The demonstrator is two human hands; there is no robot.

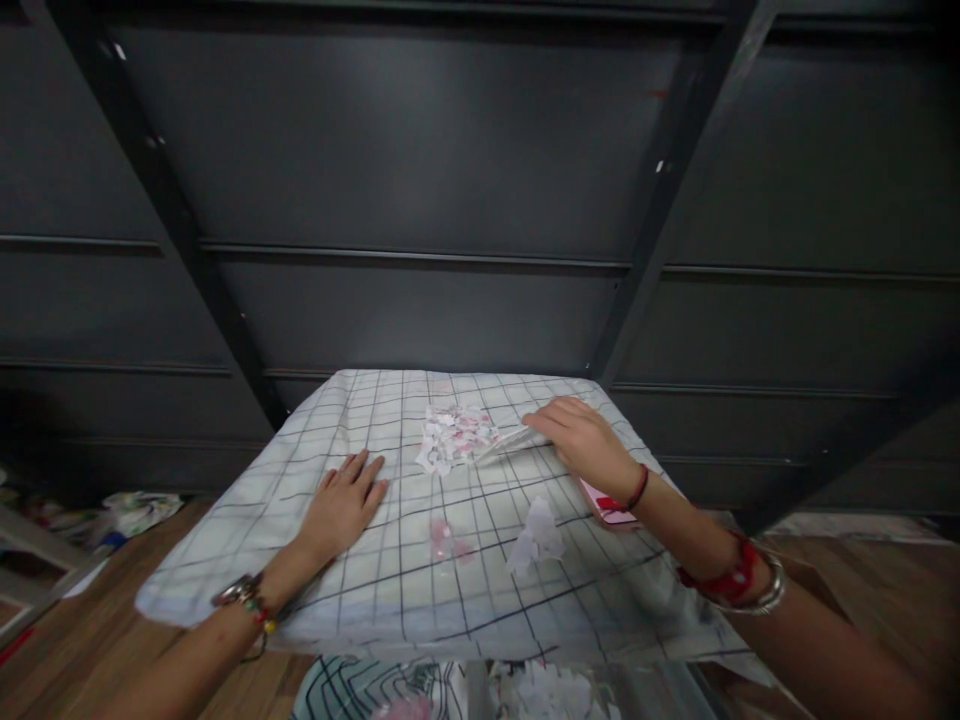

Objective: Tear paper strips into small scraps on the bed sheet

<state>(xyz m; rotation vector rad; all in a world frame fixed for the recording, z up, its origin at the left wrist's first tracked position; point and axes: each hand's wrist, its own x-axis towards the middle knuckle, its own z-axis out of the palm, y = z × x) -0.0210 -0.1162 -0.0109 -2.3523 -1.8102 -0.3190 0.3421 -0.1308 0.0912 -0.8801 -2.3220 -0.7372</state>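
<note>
Nearest us, a crumpled white paper scrap (534,532) and a faint pink piece (442,538) lie on the desk (360,590), which is covered by a white cloth with a dark grid. Our left hand (341,505) rests flat on the cloth, fingers spread, holding nothing. Our right hand (581,440) presses a white paper sheet (510,443) with its fingertips, the sheet's edge touching a pile of torn white and pink paper bits (454,437) near the desk's far middle. A pink phone (607,508) lies under our right wrist. Beyond the desk stand dark grey wall panels (420,180) with slanted metal bars (675,190); the wooden floor (82,640) shows at left.
</note>
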